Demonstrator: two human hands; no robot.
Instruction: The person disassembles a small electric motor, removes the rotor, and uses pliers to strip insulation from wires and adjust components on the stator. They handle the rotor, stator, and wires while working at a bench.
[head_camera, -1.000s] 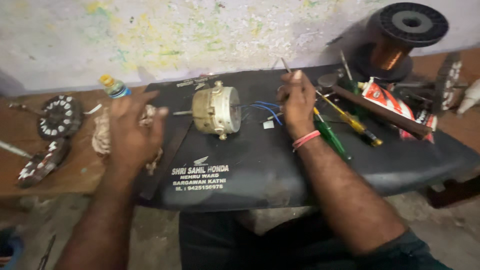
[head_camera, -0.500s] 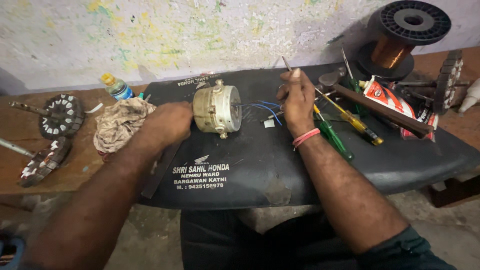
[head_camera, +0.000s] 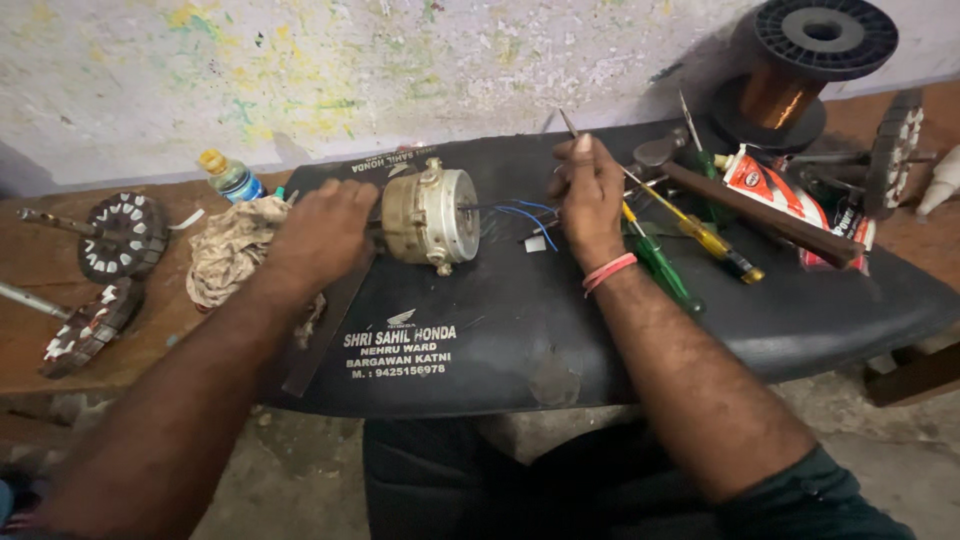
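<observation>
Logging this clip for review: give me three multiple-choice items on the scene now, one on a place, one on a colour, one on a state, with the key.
1. Where does the small motor lie?
A. on the black seat
B. on the floor
C. on the wire spool

2. What colour is the band on the right wrist?
A. blue
B. pink-red
C. white

3. What is the left hand doing?
A. hanging free in the air
B. gripping the hammer
C. resting against the motor's left end

Key: 1 A, the motor sits on the seat's dark top. 2 B, the band shows pink-red below the right hand. 3 C, the left hand's fingers meet the motor's end, beside the rag.
</observation>
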